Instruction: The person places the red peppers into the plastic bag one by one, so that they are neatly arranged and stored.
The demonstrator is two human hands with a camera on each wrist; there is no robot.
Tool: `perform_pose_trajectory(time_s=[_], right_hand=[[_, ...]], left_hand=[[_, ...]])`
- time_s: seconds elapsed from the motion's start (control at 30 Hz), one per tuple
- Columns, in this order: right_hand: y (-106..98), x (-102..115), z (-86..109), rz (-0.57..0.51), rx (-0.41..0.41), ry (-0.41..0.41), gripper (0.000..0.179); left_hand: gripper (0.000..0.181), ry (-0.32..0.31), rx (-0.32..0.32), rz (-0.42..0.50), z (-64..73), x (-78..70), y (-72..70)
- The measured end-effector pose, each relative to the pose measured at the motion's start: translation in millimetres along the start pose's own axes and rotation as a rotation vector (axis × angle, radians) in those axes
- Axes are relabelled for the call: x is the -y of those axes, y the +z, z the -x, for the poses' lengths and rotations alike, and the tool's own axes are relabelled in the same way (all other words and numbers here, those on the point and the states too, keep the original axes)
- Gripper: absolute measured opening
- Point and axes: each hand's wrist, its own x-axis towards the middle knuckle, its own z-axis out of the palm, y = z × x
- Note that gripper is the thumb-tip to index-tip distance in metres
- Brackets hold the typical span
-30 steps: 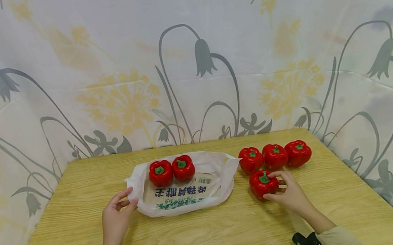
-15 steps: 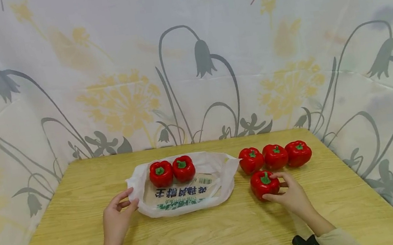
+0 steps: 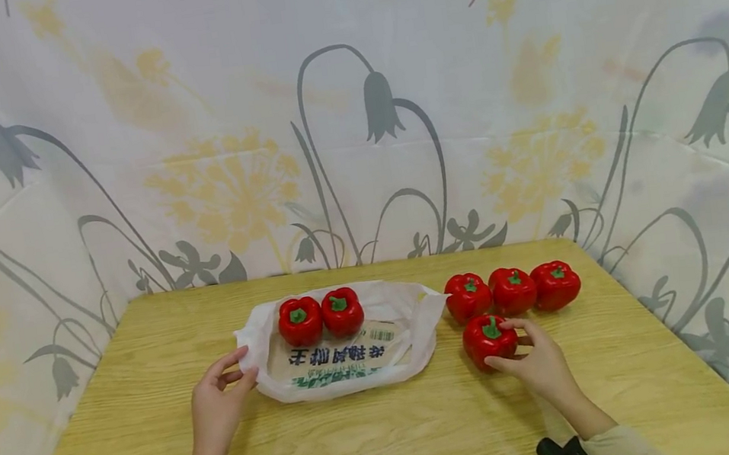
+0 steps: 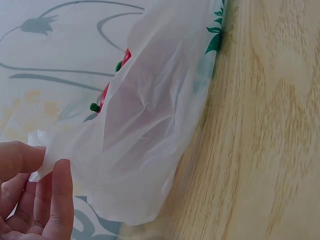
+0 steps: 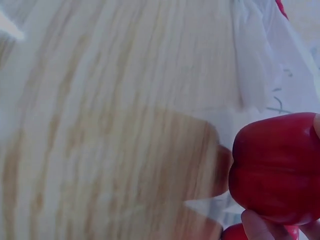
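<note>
My left hand pinches the left edge of a white plastic bag between thumb and fingers. The bag lies spread with its mouth wide, printed with dark lettering and green marks. Inside it, toward the back, sit two red bell peppers with green stems. To the bag's right, my right hand grips another red bell pepper, thumb at the front and fingers along its right side. In the right wrist view that pepper shows close above the wood, its reflection beside it.
Three more red bell peppers stand in a row behind the held one, beside the bag's right corner. Everything rests on a wooden table. A flower-patterned cloth hangs along its back edge and sides.
Both hands keep their holds on the bag and the pepper. The right hand's thumb has shifted slightly up on the pepper; otherwise things stand almost as before.
</note>
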Motion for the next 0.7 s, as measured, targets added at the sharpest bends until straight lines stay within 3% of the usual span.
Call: perform_pose_trajectory(time_s=[0.7], right_hand=[[-4, 35, 3.5, -0.044, -0.053, -0.088, 0.058]], left_hand=[[0.036, 0.009, -0.016, 0.006, 0.1, 0.0, -0.1]])
